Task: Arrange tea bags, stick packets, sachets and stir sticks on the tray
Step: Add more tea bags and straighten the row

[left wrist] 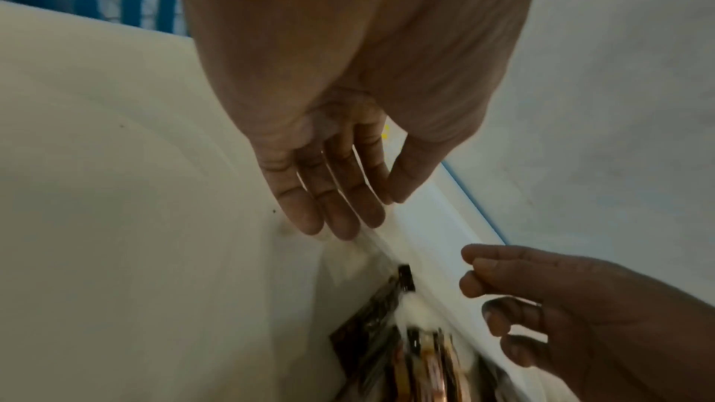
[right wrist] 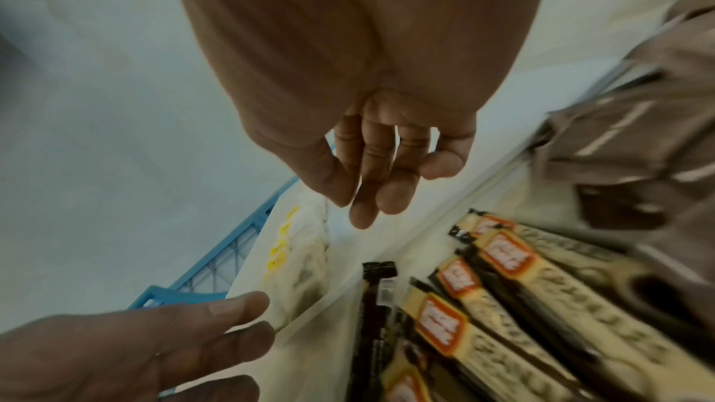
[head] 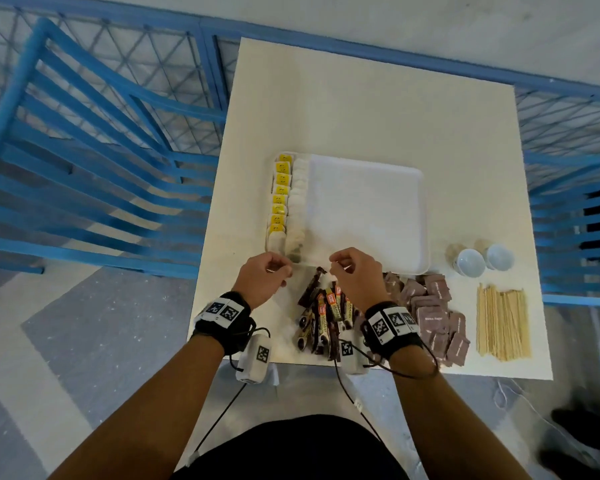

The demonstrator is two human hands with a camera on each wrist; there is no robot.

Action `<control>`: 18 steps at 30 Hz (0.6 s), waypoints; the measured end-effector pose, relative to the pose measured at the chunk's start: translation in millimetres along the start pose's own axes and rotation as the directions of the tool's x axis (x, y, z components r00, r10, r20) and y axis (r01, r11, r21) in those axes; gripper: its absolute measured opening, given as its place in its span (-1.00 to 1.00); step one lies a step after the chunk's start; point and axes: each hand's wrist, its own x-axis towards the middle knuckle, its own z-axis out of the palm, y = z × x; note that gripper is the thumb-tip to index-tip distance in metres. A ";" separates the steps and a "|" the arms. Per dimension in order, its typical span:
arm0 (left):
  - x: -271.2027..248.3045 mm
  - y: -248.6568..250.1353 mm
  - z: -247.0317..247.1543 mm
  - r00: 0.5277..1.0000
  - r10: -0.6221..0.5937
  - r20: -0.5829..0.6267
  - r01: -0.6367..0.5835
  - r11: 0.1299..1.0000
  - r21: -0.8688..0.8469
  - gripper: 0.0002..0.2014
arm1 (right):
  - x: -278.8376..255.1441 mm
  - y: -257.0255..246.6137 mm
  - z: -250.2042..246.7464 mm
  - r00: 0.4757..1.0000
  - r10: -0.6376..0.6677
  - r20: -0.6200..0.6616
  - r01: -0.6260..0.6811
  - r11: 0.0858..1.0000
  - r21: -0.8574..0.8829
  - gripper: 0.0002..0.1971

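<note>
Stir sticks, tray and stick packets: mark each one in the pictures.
stir sticks [head: 502, 323], head view, middle of the bundle.
tray [head: 368, 209], head view, bare floor of the tray.
stick packets [right wrist: 499, 295], right wrist view, orange label of one packet.

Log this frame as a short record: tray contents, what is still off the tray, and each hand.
tray: white rectangular tray, mostly bare
on tray: column of yellow-tagged tea bags along its left edge
off tray: dark stick packets, brown sachets, wooden stir sticks, two white cups
left hand: at tray's near edge, fingers relaxed, nothing visibly held
right hand: above stick packets, nothing visibly held
</note>
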 end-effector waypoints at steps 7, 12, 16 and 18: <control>-9.7 -11.9 39.9 0.974 0.114 0.196 -0.183 0.907 0.379 -0.51 | -47.1 47.5 9.5 0.988 0.127 -0.089 -0.141 0.974 -0.175 -0.65; -9.5 -18.4 60.4 0.989 0.122 0.081 -0.146 0.863 0.483 -0.57 | -62.6 44.8 25.0 0.973 0.192 -0.130 -0.215 0.957 -0.194 -0.31; -6.7 -14.5 65.0 0.990 0.138 0.023 -0.130 0.843 0.521 -0.71 | -58.3 36.8 27.9 0.967 0.222 -0.122 -0.240 0.959 -0.154 -0.31; -4.5 -13.1 65.6 0.990 0.138 0.002 -0.118 0.841 0.528 -0.79 | -52.3 35.2 26.7 0.968 0.230 -0.095 -0.241 0.962 -0.126 -0.36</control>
